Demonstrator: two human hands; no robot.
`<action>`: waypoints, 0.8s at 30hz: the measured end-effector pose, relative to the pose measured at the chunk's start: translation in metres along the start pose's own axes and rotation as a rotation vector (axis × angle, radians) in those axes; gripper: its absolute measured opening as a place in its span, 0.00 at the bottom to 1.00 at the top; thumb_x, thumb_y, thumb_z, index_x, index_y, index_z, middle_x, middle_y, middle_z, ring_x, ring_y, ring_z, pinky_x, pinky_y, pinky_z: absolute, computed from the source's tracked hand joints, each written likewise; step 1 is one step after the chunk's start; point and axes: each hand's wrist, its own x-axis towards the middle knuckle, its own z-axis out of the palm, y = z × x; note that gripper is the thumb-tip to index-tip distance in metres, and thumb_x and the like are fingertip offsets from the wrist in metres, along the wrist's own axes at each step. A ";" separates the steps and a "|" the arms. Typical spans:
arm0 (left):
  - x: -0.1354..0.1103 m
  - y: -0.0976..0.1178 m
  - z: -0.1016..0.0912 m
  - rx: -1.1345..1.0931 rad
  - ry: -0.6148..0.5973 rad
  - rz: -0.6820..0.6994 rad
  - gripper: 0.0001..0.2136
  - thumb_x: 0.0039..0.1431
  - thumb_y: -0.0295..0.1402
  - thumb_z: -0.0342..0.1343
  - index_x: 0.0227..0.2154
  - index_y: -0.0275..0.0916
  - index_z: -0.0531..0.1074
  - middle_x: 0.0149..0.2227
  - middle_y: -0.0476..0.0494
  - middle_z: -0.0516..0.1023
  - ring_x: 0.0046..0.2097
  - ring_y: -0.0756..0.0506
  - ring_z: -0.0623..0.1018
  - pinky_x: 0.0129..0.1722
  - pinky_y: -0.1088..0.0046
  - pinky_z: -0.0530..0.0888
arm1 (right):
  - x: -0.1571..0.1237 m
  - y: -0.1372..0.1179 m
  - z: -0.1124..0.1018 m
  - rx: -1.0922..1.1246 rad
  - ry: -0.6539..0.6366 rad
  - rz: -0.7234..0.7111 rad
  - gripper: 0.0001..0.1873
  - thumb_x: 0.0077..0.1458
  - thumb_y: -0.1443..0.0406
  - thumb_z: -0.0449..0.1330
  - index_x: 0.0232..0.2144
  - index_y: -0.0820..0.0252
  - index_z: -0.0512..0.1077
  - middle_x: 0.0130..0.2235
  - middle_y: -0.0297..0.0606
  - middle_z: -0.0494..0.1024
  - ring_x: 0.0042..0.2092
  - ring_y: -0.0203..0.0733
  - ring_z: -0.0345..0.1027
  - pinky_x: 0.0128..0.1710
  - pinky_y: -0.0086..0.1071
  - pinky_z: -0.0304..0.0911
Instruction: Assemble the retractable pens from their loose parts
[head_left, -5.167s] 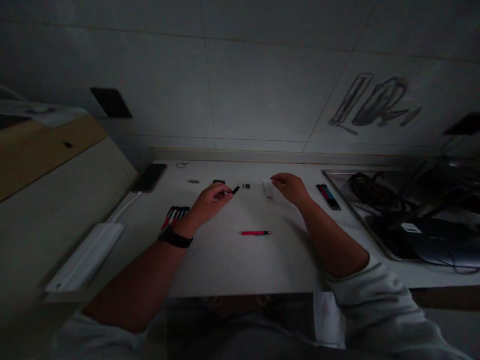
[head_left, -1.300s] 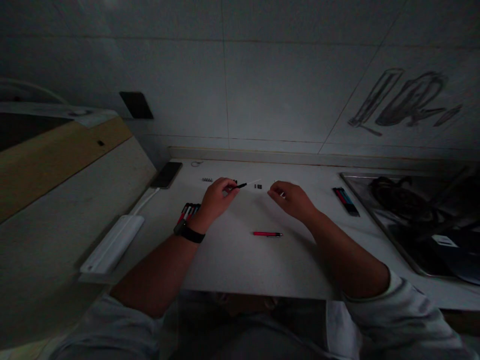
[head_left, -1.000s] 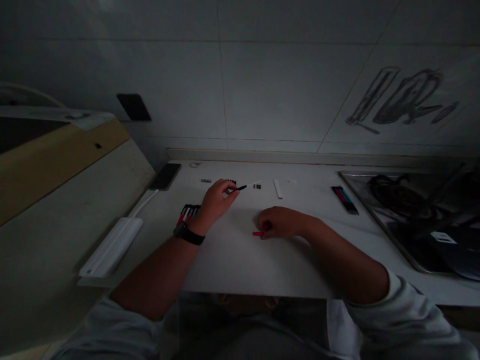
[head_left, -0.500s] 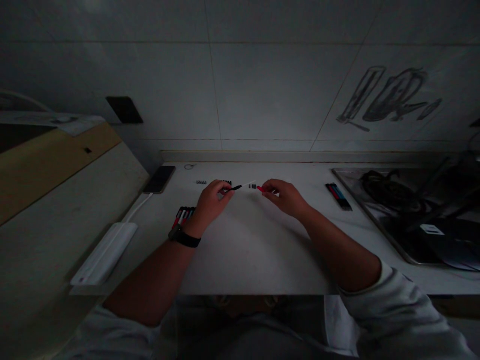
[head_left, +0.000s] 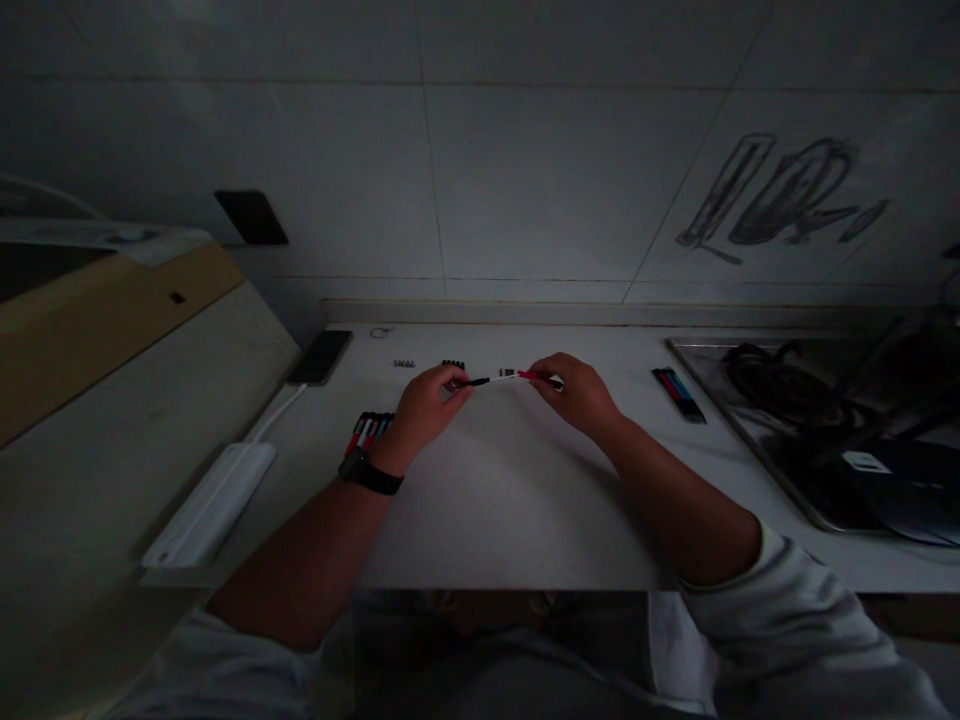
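Pen refill [head_left: 501,379] hangs above the worktop [head_left: 495,510], out over the middle, strung between both hands. Nearest, a row of red-and-black pens [head_left: 367,432] lies by the left wrist. Then the left grip [head_left: 427,408], pinched shut on the refill's black tip end, and the right grip [head_left: 581,395], closed round a red barrel [head_left: 532,376] whose end meets the refill, can't tell if they touch. Refill's probably feather-light and bendy, so I'd pinch it close to the tip, not mid-length. Barrel looks stiff and smooth, take it round the middle. Further back tiny black parts [head_left: 453,364], then a phone [head_left: 321,356]
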 end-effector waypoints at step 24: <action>-0.003 0.004 0.006 0.001 -0.129 0.060 0.04 0.63 0.31 0.63 0.40 0.41 0.76 0.39 0.46 0.81 0.41 0.45 0.80 0.44 0.66 0.75 | -0.007 -0.010 0.016 -0.128 -0.126 -0.172 0.08 0.66 0.64 0.60 0.42 0.55 0.80 0.39 0.42 0.80 0.41 0.45 0.72 0.44 0.37 0.64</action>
